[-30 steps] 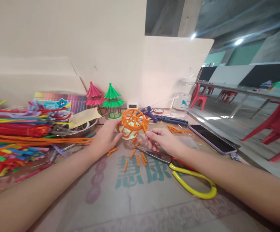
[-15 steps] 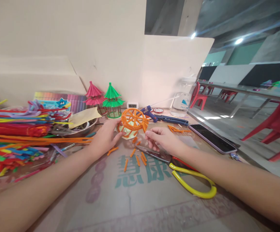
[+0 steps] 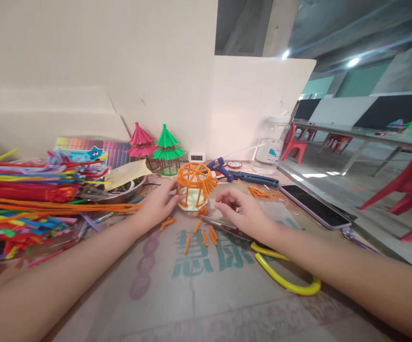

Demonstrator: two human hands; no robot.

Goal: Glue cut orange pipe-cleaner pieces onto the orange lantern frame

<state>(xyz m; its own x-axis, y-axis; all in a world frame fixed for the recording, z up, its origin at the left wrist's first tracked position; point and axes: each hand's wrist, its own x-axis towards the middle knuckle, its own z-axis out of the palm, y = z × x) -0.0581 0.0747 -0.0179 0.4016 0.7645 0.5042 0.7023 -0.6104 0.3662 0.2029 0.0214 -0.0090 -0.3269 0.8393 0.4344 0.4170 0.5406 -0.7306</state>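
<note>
My left hand [image 3: 161,203] grips the left side of an orange pipe-cleaner frame [image 3: 194,183], thumb in front. The frame stands upright: a spoked ring on top, posts below, a pale yellow base [image 3: 189,199], and short orange strips sticking out at its right. Just right of it, my right hand [image 3: 240,211] is apart from the frame, fingers loosely curled and nothing visible in them. Beneath that hand lie scissors with yellow handles [image 3: 287,280], partly hidden by my wrist. Short cut orange pieces [image 3: 205,237] are scattered before the frame.
Bundles of coloured pipe cleaners [image 3: 24,190] fill the left side, beside a metal bowl [image 3: 127,192]. Behind stand pink [image 3: 142,142] and green [image 3: 166,145] pavilion models. A blue glue gun [image 3: 222,168], pliers [image 3: 256,178], a water bottle [image 3: 269,145] and a phone [image 3: 314,205] lie rightward.
The orange frame has gone from tilted towards me to upright, still in my left hand. My right hand has drawn away from the strips at its right side.
</note>
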